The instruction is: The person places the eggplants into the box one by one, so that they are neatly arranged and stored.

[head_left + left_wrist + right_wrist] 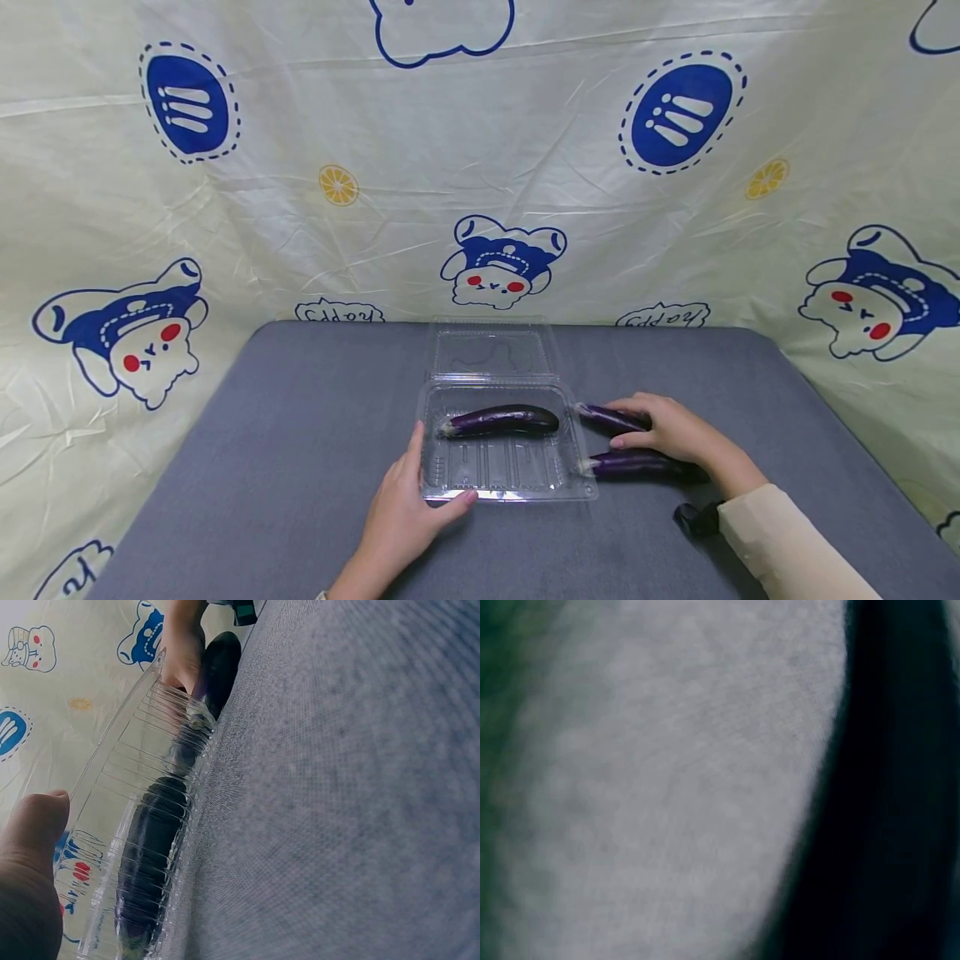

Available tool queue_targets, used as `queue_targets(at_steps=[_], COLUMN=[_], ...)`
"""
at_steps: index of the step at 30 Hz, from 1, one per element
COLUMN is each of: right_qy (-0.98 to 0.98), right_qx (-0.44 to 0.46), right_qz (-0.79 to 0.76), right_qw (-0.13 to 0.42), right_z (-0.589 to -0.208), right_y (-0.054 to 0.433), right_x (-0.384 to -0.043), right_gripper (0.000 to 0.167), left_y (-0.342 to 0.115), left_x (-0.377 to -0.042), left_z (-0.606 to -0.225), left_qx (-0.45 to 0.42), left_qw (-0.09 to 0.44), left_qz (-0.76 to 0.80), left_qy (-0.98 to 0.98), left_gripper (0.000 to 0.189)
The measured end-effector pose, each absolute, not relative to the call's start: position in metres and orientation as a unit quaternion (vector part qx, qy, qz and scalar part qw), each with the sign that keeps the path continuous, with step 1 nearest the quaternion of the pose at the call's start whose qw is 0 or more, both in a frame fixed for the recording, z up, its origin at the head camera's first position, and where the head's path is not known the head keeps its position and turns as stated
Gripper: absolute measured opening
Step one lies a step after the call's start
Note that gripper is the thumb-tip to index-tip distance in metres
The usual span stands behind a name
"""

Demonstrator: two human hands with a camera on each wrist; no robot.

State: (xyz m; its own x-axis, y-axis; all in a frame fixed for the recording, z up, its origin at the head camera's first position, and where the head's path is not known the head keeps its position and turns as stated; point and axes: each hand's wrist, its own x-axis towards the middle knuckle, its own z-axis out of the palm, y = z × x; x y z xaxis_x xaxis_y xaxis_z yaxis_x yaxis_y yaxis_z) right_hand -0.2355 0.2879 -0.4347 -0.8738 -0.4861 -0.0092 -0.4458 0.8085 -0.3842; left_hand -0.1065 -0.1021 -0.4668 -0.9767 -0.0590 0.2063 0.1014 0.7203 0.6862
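Observation:
A clear plastic clamshell container (487, 485) lies with its lid (491, 350) folded back, and one purple eggplant (501, 420) rests inside it. My left hand (401, 508) touches the container's near left corner, thumb at the front edge and fingers along the left side; its thumb (37, 825) shows by the rim in the left wrist view. To the right of the container, my right hand (667, 425) grips a second eggplant (600, 417) between thumb and fingers. A third eggplant (637, 465) lies just nearer, partly under that hand.
Everything lies on a grey cloth-covered table (322, 400). A patterned curtain (405, 150) hangs behind its far edge. Some dark object (697, 518) sits at the right sleeve cuff. The right wrist view is blurred, showing grey cloth and a dark shape.

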Motion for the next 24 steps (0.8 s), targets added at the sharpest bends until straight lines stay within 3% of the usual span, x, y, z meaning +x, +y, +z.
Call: queue_targets(at_steps=[24], right_qy=[0.95], right_qx=[-0.236], right_qz=[-0.196], right_qw=[0.057], right_z=[-0.4335], right_y=[0.2853], right_x=[-0.2355], right_gripper=[0.057], left_y=[-0.102], left_x=[-0.1069], left_z=[-0.4678], left_qx=[-0.015], left_qw=[0.113], left_qz=[-0.372], left_qy=[-0.921], left_gripper=[0.117])
